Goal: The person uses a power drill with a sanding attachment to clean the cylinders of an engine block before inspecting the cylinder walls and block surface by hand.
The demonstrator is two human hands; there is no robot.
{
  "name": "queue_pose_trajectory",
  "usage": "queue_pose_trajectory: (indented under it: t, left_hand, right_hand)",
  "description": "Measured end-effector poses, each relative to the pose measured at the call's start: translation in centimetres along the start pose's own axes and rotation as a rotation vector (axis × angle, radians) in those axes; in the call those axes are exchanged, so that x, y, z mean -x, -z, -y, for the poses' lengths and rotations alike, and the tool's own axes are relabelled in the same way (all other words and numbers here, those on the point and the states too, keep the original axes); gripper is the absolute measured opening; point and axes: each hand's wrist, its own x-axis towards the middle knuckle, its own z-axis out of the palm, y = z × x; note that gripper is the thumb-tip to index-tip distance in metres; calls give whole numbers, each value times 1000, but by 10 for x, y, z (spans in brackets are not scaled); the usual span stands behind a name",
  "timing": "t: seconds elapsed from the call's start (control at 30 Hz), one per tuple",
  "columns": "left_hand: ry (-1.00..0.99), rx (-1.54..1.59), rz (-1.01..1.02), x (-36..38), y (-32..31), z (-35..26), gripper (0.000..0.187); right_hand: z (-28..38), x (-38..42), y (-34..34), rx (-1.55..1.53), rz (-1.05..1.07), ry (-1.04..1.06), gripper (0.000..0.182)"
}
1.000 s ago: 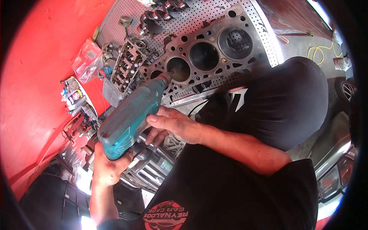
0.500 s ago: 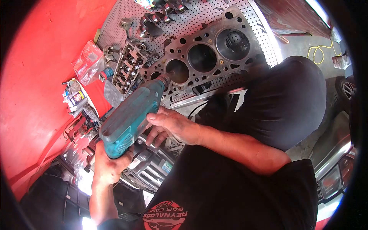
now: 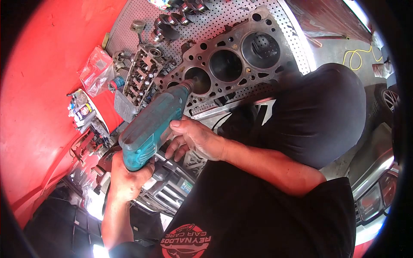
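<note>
My left hand [image 3: 130,180] is wrapped around the handle at the rear of a teal power drill [image 3: 150,124]. The drill's chuck [image 3: 188,84] points up and right, at the edge of a smaller cylinder bore in the metal engine block [image 3: 247,64]. What sits at the chuck's tip is too dark to make out. Beside the drill's front half, my right hand [image 3: 195,138] is open, its fingers loosely apart. Its thumb lies close against the drill housing, and part of the hand is hidden behind the drill.
The block rests on a perforated metal table [image 3: 124,32]. A cylinder head [image 3: 141,77], a piston with its rod [image 3: 138,28] and a crankshaft [image 3: 165,28] lie near it. A plastic bag [image 3: 95,71] and bottles are on the left. My dark-clothed knee [image 3: 322,116] is at right.
The drill's rear end and my left hand have shifted slightly right and up. My right hand stays nearly in place, and the view has drifted a little.
</note>
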Motion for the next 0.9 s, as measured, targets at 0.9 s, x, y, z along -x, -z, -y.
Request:
queue_pose_trajectory:
  t: [0.9]
  left_hand:
    - [1, 109, 81, -30, -16, 14, 9]
  right_hand:
    - [-6, -4, 9, -43, -66, 5, 80]
